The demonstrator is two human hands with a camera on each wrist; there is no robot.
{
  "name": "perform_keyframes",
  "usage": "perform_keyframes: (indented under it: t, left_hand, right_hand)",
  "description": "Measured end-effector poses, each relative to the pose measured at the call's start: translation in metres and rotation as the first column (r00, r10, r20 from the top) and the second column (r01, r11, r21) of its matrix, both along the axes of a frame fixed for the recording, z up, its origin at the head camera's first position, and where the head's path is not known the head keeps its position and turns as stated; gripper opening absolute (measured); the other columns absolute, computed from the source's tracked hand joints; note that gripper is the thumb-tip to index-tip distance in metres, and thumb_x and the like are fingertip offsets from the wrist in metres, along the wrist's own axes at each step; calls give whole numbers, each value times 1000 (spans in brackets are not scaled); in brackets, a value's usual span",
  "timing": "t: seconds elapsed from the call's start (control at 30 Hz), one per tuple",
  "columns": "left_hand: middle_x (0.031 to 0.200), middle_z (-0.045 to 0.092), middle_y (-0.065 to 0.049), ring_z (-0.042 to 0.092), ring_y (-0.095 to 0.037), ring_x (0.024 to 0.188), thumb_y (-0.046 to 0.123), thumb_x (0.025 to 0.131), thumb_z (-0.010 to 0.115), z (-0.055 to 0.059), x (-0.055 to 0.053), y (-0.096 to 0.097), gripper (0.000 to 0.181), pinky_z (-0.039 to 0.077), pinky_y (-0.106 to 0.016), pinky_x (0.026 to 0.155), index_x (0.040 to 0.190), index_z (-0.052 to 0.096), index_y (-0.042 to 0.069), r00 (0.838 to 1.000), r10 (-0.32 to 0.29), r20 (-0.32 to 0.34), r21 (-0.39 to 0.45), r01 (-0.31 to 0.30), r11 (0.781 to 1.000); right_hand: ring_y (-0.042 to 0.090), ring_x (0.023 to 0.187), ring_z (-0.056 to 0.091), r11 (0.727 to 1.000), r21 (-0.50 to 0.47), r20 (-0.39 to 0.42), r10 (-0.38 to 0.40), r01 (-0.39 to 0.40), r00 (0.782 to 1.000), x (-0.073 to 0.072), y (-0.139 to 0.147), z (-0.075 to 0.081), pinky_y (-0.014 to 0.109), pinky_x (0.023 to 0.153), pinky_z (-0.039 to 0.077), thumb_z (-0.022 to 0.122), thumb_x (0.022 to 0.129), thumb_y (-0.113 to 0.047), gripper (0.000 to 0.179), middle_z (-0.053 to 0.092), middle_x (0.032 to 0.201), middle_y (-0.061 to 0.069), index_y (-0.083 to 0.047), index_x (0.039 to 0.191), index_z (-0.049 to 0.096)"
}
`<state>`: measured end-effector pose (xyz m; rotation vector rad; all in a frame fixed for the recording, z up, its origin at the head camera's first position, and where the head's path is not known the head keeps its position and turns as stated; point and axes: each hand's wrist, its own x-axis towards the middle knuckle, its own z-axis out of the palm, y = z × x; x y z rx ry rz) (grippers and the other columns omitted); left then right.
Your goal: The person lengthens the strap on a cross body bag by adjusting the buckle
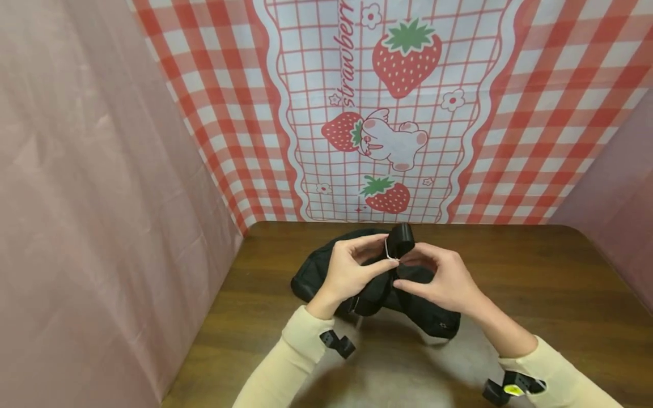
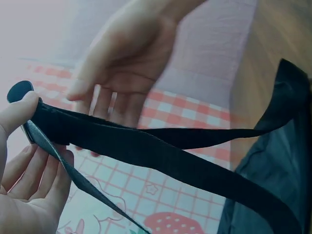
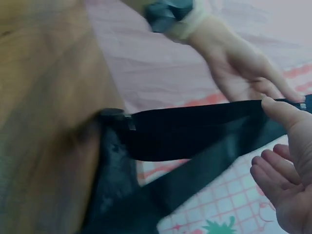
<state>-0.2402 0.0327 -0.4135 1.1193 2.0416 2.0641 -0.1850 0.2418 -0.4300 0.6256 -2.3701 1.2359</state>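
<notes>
A black fabric bag (image 1: 433, 317) lies on the table, its black strap (image 1: 401, 241) raised above it in a loop. My left hand (image 1: 349, 271) pinches the strap at a thin metal buckle (image 1: 389, 249), thumb on the near side. In the left wrist view, lengths of strap (image 2: 161, 156) run from that grip toward the bag (image 2: 263, 170). My right hand (image 1: 449, 280) is at the strap's other side, thumb and fingers spread apart. Its thumb (image 3: 282, 111) overlaps the strap's edge in the right wrist view; whether it touches, I cannot tell.
The brown wooden table (image 1: 535, 272) reaches back to a red-and-white strawberry cloth (image 1: 316, 68). A pink curtain (image 1: 102, 198) hangs at the left and another (image 1: 617, 187) at the right. Small black cameras (image 1: 336, 343) are worn on both cream sleeves.
</notes>
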Motion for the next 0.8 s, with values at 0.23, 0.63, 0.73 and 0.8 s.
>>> perform_keyframes:
  t: [0.23, 0.63, 0.73, 0.8]
  left_hand:
    - [123, 70, -22, 71, -27, 113, 5, 85, 77, 7, 1, 1, 42, 59, -32, 99, 126, 68, 5, 999, -37, 31, 32, 36, 999]
    - [124, 66, -30, 71, -10, 108, 1, 84, 77, 9, 2, -3, 44, 59, -34, 100, 126, 67, 0, 994, -66, 90, 131, 54, 990]
    - [126, 65, -30, 71, -14, 112, 1, 84, 77, 9, 4, -1, 44, 57, -37, 102, 127, 66, -1, 993, -93, 78, 131, 82, 988]
    - [126, 65, -31, 71, -15, 112, 1, 84, 76, 10, 4, -1, 44, 57, -38, 103, 127, 66, -2, 993, -103, 65, 132, 93, 987]
  right_hand:
    - [18, 86, 75, 1000, -19, -66, -11, 9, 998, 0, -3, -6, 15, 79, 61, 89, 73, -16, 36, 74, 96, -1, -23, 104, 71]
    - [13, 96, 74, 995, -85, 3, 59, -59, 998, 1, 4, -3, 19, 84, 61, 86, 76, -12, 45, 74, 109, 2, -18, 118, 69]
    - [11, 94, 74, 991, -106, -39, 76, -80, 996, -1, -2, -2, 18, 84, 61, 86, 75, -8, 46, 73, 104, 1, -18, 117, 68]
    - [9, 91, 74, 990, -118, -75, 65, -74, 995, -2, -5, -2, 18, 82, 61, 87, 73, -6, 46, 74, 100, 2, -16, 115, 70]
